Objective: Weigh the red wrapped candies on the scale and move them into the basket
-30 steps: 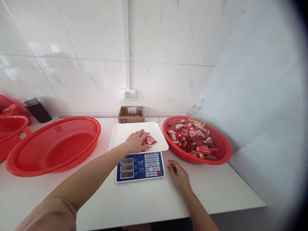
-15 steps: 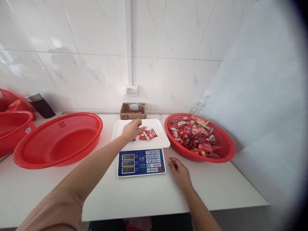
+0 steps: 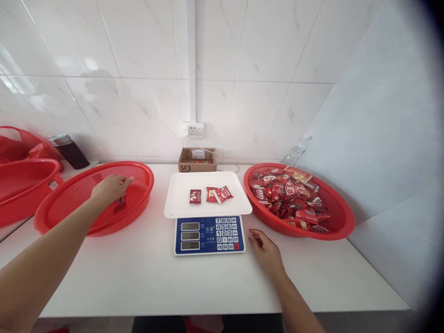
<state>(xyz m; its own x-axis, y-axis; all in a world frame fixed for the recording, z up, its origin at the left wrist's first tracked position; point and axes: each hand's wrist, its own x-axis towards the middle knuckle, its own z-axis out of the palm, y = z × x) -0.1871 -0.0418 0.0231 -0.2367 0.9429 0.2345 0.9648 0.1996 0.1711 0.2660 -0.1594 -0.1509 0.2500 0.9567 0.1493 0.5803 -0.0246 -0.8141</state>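
Observation:
My left hand reaches over the red mesh basket on the left. Its fingers are curled around a dark red snack packet that hangs just under them. Beside the right of the blue-faced scale, my right hand rests on the white table with loosely spread fingers and holds nothing. The scale's white tray carries one single red packet and a small overlapping cluster of packets. To the right stands a red basin heaped with several red packets.
A small cardboard box sits against the tiled wall under a wall socket. At the far left are a red tub and a dark canister. A clear plastic bottle lies behind the basin. A pale wall panel closes off the right side.
My left hand left the scale tray and swung left over the mesh basket with a packet. Fewer packets now lie on the tray. The right hand stayed put.

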